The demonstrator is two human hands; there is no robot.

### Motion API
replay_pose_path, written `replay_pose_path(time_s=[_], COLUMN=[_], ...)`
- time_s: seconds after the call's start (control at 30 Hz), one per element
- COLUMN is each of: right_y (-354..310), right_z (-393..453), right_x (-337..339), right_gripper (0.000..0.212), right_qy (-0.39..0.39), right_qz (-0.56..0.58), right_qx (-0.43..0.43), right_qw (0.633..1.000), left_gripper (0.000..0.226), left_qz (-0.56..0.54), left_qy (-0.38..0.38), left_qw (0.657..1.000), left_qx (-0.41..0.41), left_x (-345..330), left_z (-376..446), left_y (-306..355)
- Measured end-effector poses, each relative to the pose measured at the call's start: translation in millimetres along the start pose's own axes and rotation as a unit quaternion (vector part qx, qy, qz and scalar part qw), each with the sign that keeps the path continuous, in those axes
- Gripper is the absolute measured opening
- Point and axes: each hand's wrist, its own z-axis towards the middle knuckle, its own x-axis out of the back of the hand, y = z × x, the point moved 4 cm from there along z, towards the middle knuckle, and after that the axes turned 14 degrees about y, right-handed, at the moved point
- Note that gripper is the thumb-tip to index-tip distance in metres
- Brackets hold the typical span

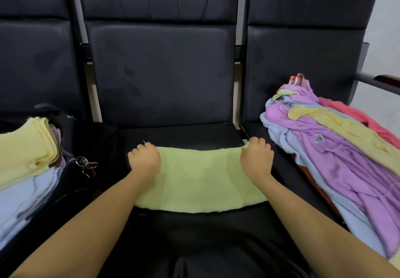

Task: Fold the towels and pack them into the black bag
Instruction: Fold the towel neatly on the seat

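Note:
A light green towel [200,180] lies flat on the middle black seat, folded into a wide band. My left hand [144,160] grips its far left corner and my right hand [256,158] grips its far right corner, both with fingers curled on the cloth. To the left, the black bag [73,182] holds folded towels: a yellow one [26,152] on top of pale blue ones [23,199]. On the right seat lies a loose heap of unfolded towels [333,148] in purple, yellow, pale blue and pink.
Three black padded seats with tall backrests [160,72] stand side by side. A metal key ring [83,162] hangs on the bag. A chair armrest [381,83] juts out at the far right. My dark-clothed lap fills the bottom edge.

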Motion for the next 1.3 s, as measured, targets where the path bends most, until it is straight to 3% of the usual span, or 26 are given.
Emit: replay_pose_path(time_s=[0.1,0.17,0.37,0.53,0.7,0.83,0.97,1.07,1.13,1.3], right_y=[-15.2,-27.8,-49.9,-34.7,-39.3,-63.2,-97.4,-104.1,-95.8,-54.5], right_z=[-12.6,-22.9,-56.0,-61.9,-77.9,-98.8,-123.1,-116.3,-102.4,-63.3], right_x=[1.3,2.7,-18.8,-23.9,-32.9,-42.7,-41.0,-26.9,-16.5,12.8], right_gripper=[0.040,0.045,0.041,0.052,0.061,0.061,0.056,0.042,0.033,0.019], right_qy=[0.055,0.071,-0.128,-0.181,-0.261,-0.320,-0.391,-0.340,-0.276,-0.193], right_qz=[-0.048,-0.035,0.117,0.029,-0.059,-0.044,0.088,0.254,0.266,0.207], right_qx=[0.079,0.122,0.195,0.264,0.327,0.341,0.309,0.208,0.176,0.087], right_qw=[0.994,0.989,0.965,0.947,0.906,0.883,0.863,0.881,0.907,0.955], left_gripper=[0.053,0.061,0.057,0.056,0.068,0.068,0.062,0.056,0.051,0.053], left_qz=[0.070,0.089,0.142,0.091,0.014,0.034,0.046,0.025,-0.062,-0.202], left_qy=[0.012,0.004,-0.024,-0.016,0.049,0.087,0.104,0.127,0.148,0.034], left_qw=[0.997,0.996,0.989,0.995,0.995,0.989,0.986,0.982,0.975,0.970], left_qx=[-0.013,-0.014,-0.040,-0.045,-0.091,-0.111,-0.120,-0.140,-0.151,-0.130], left_x=[-8.5,-10.7,-7.9,-9.0,11.2,50.0,79.4,77.0,79.5,78.6], left_z=[-16.8,-28.7,-46.3,-52.1,-55.1,-50.9,-58.5,-66.8,-71.2,-79.0], left_y=[1.3,0.6,-8.3,-16.3,-17.1,-23.7,-25.2,-22.1,-15.6,37.2])
